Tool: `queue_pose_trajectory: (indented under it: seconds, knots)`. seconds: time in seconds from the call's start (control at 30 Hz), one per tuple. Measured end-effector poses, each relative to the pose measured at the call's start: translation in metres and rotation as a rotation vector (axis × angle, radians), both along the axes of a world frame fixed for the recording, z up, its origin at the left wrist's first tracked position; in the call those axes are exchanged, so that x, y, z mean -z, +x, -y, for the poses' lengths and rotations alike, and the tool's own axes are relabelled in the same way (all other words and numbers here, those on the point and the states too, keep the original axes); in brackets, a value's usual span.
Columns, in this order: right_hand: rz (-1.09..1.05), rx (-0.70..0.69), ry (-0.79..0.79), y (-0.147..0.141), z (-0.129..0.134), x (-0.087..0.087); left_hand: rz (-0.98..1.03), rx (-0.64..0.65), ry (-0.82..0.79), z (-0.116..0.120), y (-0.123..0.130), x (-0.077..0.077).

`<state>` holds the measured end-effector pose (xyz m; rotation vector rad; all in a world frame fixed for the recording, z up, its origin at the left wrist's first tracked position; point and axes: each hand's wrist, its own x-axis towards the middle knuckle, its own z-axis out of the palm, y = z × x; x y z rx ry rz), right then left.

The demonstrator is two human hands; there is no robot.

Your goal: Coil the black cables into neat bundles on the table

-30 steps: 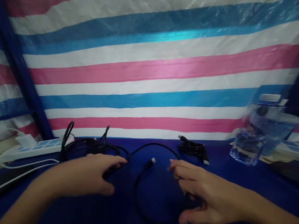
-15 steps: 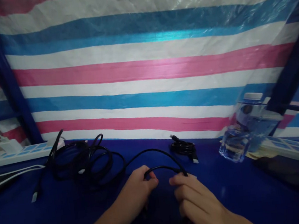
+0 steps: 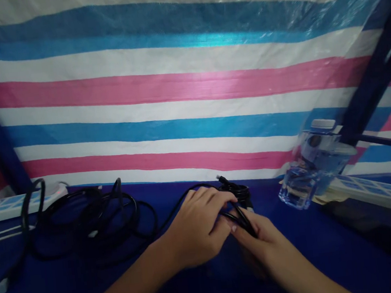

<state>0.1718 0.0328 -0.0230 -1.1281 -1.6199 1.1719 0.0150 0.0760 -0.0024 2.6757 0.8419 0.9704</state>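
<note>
Both of my hands meet over a black cable [image 3: 244,223] near the middle of the table. My right hand [image 3: 263,237] is closed around several strands of it, thumb on top. From the left, my left hand [image 3: 203,225] bends over the same strands, its fingers closed on the cable by the right fingertips. One strand runs back behind my left hand toward loose loops of black cable [image 3: 136,213] on the left. Just past my fingers lies a small coiled black cable [image 3: 238,191], partly hidden by my hands.
At the right stand a clear plastic bottle [image 3: 299,182] with a white cap and a power strip [image 3: 378,192]. A second power strip [image 3: 13,206] and a cable plug [image 3: 3,285] lie at the left. Behind the blue table [image 3: 182,287] hangs a striped sheet [image 3: 182,87].
My left hand has moved right and up to meet my right hand, and the cable arc between them has closed into strands in the right hand. The view has shifted slightly right.
</note>
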Motion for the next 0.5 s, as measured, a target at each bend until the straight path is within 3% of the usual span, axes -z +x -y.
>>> queue_pose_trajectory:
  seconds: [0.13, 0.23, 0.3, 0.43, 0.5]
  knots:
    - [0.129, 0.089, 0.118, 0.011, 0.003, -0.009, -0.057, -0.033, 0.164, -0.009, -0.004, -0.011]
    - [0.184, 0.06, 0.112, 0.015, 0.008, -0.01, -0.188, 0.133, 0.06, -0.016, -0.005, -0.026]
    - [0.186, 0.055, 0.136, 0.015, 0.01, -0.011, -0.239, 0.169, -0.004, -0.017, -0.003, -0.033]
    - [0.193, 0.072, 0.155, 0.02, 0.005, -0.011, -0.271, 0.027, 0.242, -0.012, -0.003, -0.038]
    - [0.15, 0.084, 0.124, 0.023, -0.001, -0.011, -0.276, -0.006, 0.244, -0.011, -0.007, -0.037]
